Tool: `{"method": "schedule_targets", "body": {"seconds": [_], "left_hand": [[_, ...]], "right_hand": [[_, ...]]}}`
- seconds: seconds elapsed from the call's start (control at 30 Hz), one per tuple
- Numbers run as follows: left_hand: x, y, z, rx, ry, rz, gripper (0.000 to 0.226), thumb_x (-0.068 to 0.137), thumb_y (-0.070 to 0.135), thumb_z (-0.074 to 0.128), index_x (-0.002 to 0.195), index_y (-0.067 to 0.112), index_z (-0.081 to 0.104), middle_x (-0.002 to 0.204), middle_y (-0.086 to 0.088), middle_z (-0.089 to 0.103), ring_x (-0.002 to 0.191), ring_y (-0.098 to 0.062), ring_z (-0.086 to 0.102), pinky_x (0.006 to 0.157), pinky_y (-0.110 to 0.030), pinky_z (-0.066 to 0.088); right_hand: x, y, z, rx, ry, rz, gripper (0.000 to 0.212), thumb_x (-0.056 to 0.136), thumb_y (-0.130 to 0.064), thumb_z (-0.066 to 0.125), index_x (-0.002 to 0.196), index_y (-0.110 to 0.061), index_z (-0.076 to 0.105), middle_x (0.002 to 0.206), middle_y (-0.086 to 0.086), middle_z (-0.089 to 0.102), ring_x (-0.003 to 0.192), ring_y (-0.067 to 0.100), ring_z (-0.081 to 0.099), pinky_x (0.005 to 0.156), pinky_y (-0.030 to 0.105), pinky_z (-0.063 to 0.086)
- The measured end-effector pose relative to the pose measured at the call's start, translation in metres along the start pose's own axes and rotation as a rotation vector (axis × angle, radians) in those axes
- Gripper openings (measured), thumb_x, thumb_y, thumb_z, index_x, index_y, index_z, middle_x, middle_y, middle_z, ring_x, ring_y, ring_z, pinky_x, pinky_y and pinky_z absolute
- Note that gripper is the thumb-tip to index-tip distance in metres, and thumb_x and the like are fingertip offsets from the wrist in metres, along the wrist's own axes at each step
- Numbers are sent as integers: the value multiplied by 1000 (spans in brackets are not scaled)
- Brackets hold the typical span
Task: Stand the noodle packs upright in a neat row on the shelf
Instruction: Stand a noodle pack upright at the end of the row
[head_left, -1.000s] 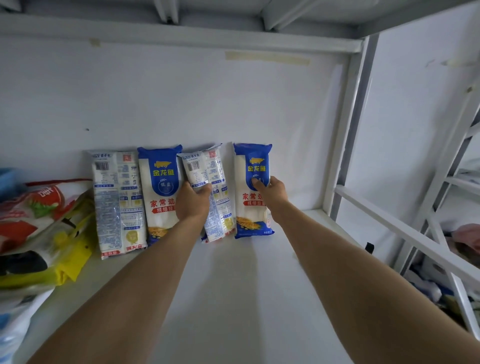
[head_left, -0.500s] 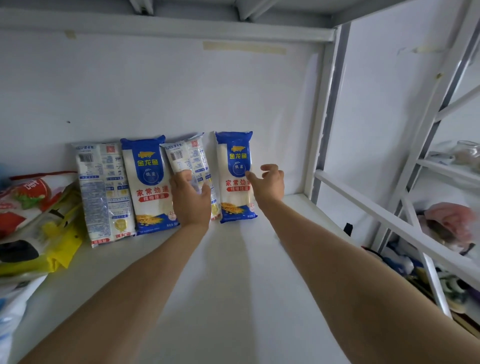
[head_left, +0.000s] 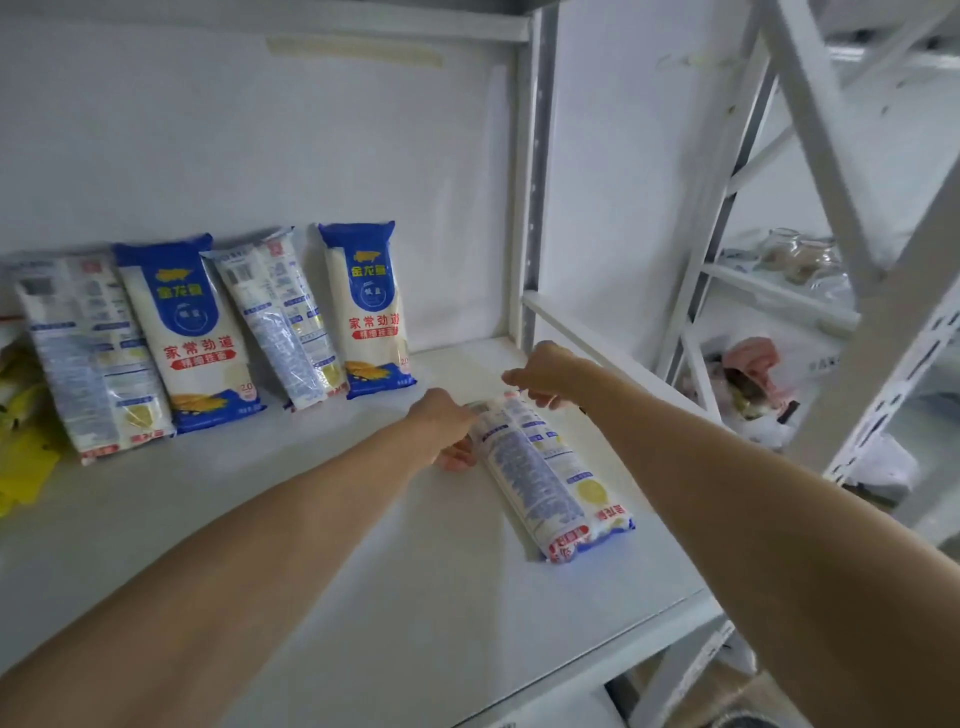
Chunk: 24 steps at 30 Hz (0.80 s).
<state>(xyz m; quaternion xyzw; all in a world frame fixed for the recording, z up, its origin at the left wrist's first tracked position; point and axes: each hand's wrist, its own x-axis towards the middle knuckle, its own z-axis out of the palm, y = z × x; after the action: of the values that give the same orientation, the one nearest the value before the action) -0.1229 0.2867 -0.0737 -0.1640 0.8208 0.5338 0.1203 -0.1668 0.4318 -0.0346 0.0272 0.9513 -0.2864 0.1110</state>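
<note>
Two arms in shot, both bare from frame edge to wrist, sleeves nowhere visible. Left hand (head_left: 441, 423) bare: no glove, ring or watch showing. Right hand (head_left: 545, 371) bare too, wrist plain, no band. Forearms long, smooth, unmarked. Fingernails too blurred to read.

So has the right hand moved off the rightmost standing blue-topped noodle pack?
Yes. The right hand left that pack, moving rightward and nearer, to the lying pack.
</note>
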Motion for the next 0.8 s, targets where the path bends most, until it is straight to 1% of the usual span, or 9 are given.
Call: {"method": "schedule_targets", "body": {"seconds": [0.07,0.13,0.2,0.27,0.33,0.43,0.6,0.7,0.8], "left_hand": [[-11,5,6,41,-34,-58,15,93,11,55,92,-2,47,82,-23,64,76,-38,71,75,-47,61],[-21,8,13,62,-72,-99,15,91,7,55,100,-3,48,87,-23,64,81,-41,72,73,-48,61],[-27,11,20,43,-92,-162,17,86,5,64,93,-6,54,93,-26,68,85,-41,73,78,-48,60],[-27,9,25,-55,-102,-198,20,83,6,70,83,-5,54,94,-26,69,90,-39,72,78,-49,59],[-20,3,29,-211,-105,-213,31,77,5,75,97,-6,55,101,-25,68,93,-41,71,79,-57,57],[-11,-4,32,-261,-51,-148,52,74,11,78,118,0,52,108,-25,69,90,-42,72,74,-64,56],[-4,-1,29,-170,126,-2,49,80,32,74,118,6,60,108,-16,72,90,-32,72,57,-32,59],[20,-1,20,-125,196,100,55,72,46,72,108,5,67,100,-15,75,85,-31,73,72,-39,62],[55,3,10,-139,282,206,58,62,53,68,98,8,68,93,-12,76,80,-29,74,74,-47,62]], "right_hand": [[-11,22,-8,-3,-140,121,45,91,-40,58,102,4,61,80,16,68,57,21,62,61,31,56],[-19,37,-9,0,-265,220,58,91,-46,56,114,8,58,102,22,70,72,26,67,79,38,59],[-21,48,-6,-15,-322,258,66,88,-52,55,120,6,56,108,20,69,85,27,65,92,37,54],[-22,53,-1,-2,-340,261,72,81,-60,60,119,1,56,99,15,67,82,24,58,82,30,50],[-22,55,5,42,-358,238,87,65,-68,68,119,-1,57,94,9,65,81,20,56,75,27,44],[-11,57,14,87,-356,175,104,42,-73,71,119,-4,58,109,9,72,99,25,69,93,37,52],[-4,44,19,209,-227,53,63,77,-57,65,114,-5,61,109,12,70,100,27,69,93,42,55],[8,31,23,289,-121,-10,52,85,-50,62,110,-5,63,95,8,66,84,23,64,83,34,55],[20,12,23,395,12,-94,44,87,-44,61,105,-4,65,88,7,65,76,22,63,75,35,53]]}}
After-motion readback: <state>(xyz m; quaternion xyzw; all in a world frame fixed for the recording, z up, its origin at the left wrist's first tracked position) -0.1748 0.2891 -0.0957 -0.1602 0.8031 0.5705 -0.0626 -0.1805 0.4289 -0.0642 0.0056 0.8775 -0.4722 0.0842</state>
